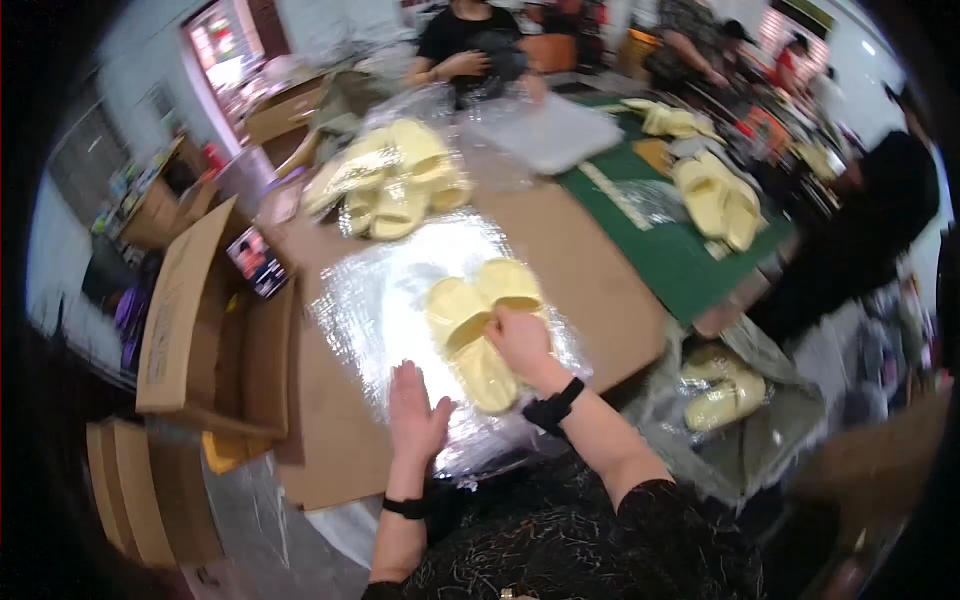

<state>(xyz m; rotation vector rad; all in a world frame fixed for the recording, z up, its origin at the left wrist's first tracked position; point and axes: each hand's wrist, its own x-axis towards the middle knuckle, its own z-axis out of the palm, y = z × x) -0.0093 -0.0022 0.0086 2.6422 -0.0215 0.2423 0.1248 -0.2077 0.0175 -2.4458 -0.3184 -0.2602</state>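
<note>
A pair of pale yellow slippers [485,379] lies side by side on a stack of shiny clear plastic film [375,290] in front of me. My right hand [520,345] is closed at the middle of the pair, its fingertips partly hidden against the slippers. Flat on the film, just left of the pair, my left hand [414,408] has its fingers straight and its thumb apart, holding nothing. Past the film, a heap of yellow slippers [400,205] sits on the brown cardboard tabletop [590,250].
At left stands an open cardboard box [190,330] with a phone [257,262] at its rim. More slippers [715,200] lie on a green mat [640,250] at right. A lined sack [760,450] holds a wrapped pair. A person [470,50] stands across the table.
</note>
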